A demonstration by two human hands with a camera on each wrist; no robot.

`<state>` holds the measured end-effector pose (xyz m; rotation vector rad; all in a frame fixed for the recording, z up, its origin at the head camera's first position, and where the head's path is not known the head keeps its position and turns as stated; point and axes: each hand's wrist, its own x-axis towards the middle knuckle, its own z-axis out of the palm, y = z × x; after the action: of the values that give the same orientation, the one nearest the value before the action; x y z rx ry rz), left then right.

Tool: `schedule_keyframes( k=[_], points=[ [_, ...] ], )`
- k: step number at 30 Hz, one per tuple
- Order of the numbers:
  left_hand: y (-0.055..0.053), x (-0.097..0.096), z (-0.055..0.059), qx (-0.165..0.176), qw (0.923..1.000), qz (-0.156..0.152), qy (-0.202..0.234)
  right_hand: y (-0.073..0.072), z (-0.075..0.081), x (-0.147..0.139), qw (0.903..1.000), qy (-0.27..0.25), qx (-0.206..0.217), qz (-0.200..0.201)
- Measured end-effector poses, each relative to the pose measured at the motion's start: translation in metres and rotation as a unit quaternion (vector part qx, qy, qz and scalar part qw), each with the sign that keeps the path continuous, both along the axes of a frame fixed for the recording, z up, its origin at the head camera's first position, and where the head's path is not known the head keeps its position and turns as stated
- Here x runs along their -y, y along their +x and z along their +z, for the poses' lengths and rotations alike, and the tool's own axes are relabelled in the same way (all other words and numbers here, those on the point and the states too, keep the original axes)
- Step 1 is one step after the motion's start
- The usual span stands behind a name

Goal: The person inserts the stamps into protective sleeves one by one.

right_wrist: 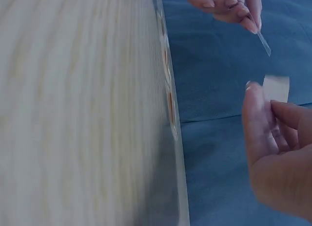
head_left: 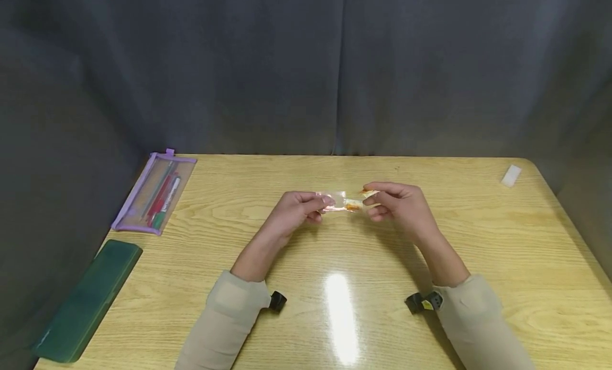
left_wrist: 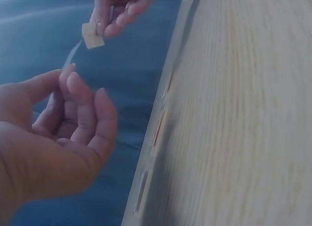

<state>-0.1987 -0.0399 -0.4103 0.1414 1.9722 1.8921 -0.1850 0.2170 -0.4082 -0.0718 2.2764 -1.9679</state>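
Over the middle of the table, my left hand (head_left: 298, 210) pinches a thin piece of clear plastic (right_wrist: 264, 43) between thumb and fingers. Across from it, my right hand (head_left: 399, 205) pinches a small square piece (right_wrist: 276, 88) that looks pale from the wrist side. A gap separates the two pieces in both wrist views. Shiny flat pieces with orange on them (left_wrist: 158, 128) lie in a row on the wood in the wrist views. From the head, an orange patch (head_left: 354, 205) shows between the hands, and the fingers partly cover the rest.
On the left of the wooden table (head_left: 502, 263) lies a see-through zip pouch (head_left: 136, 200) with purple edging and pens inside. A dark green case (head_left: 88, 301) sits nearer, at the left edge. A small white block (head_left: 511, 175) lies at the far right. Dark curtains (head_left: 239, 67) hang behind.
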Motion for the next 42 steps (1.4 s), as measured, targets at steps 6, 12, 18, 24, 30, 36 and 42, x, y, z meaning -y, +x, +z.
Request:
schedule_keyframes(
  k=[6,12,18,24,30,36,42],
  points=[
    [0.002,-0.002,0.0,-0.011,0.9994,0.024,0.02,0.005,0.005,0.004,0.9995,0.025,-0.013,0.014],
    [0.003,-0.004,0.0,-0.01,0.9978,0.045,0.047,0.009,0.01,0.012,0.9996,-0.022,-0.013,-0.009],
    [0.004,-0.007,0.0,-0.016,0.9981,0.038,0.046,0.01,0.014,0.016,0.9979,-0.06,0.001,-0.023],
    [0.005,-0.009,0.0,-0.023,0.9983,0.028,0.045,0.01,0.013,0.015,0.9993,-0.035,0.0,-0.015],
    [0.006,-0.012,-0.002,-0.022,0.998,0.016,0.058,0.009,0.012,0.012,0.9978,-0.065,0.017,0.003],
    [0.008,-0.015,-0.003,-0.021,0.9978,0.032,0.055,0.008,0.01,0.01,0.9983,-0.046,0.036,-0.008],
    [0.008,-0.016,-0.004,-0.022,0.9973,0.035,0.06,0.009,0.011,0.008,0.9962,-0.061,0.061,0.009]
  ],
)
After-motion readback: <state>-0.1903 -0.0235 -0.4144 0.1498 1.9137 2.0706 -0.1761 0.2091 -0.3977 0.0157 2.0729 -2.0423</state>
